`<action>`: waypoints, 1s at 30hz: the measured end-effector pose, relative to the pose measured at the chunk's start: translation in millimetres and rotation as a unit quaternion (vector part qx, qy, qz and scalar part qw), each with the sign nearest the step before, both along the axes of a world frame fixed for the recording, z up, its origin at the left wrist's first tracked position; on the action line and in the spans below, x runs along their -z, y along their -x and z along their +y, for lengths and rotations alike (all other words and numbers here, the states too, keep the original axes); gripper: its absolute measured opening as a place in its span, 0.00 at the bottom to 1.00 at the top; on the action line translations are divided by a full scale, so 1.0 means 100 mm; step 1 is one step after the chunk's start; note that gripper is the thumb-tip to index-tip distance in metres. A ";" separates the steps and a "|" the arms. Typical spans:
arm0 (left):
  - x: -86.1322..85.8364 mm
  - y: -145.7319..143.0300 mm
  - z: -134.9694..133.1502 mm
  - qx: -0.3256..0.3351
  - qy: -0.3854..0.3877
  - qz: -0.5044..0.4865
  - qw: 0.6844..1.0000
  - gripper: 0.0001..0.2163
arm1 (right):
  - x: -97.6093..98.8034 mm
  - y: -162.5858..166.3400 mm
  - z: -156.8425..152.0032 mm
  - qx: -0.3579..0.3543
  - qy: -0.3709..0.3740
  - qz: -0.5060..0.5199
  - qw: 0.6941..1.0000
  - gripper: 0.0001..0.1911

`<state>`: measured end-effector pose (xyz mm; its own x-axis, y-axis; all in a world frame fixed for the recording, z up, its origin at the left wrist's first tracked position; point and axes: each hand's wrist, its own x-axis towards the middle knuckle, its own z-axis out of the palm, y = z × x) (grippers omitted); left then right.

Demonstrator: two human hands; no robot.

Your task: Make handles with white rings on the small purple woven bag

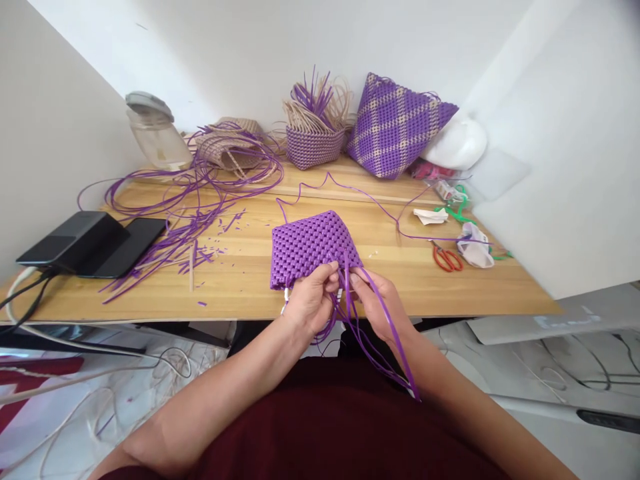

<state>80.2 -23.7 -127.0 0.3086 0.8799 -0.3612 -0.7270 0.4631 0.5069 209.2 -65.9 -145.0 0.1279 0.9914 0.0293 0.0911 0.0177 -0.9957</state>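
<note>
A small woven purple basket (313, 243) lies on its side at the table's front edge, straight ahead of me. My left hand (316, 297) is closed at its near edge, thumb and forefinger pinched by the weave. My right hand (376, 297) is closed too, its fingertips on purple strips at the basket's near right corner. Long loose purple strips (385, 307) hang from that corner, over my right wrist and below the table edge. A white clip-like piece (287, 293) shows at the near left corner. Exactly which strip each fingertip grips is partly hidden.
Coiled purple strips (200, 167) and cut scraps lie left, near a phone (125, 247) and a black box (70, 237). A jar (157, 133), a half-woven basket (314, 143) and a purple-beige bag (397, 127) stand behind. Red-handled scissors (447, 259) lie right.
</note>
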 end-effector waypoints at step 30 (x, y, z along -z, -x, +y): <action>-0.20 0.14 -0.18 0.031 0.076 0.017 0.996 0.12 | -0.25 0.06 -0.05 -0.134 0.065 -0.090 0.985 0.15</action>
<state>65.8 -41.2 -106.9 0.3451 0.7942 -0.5001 -0.6783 0.5793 0.4520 203.5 -70.5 -119.8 -0.1337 0.9857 -0.1025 0.2767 -0.0622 -0.9589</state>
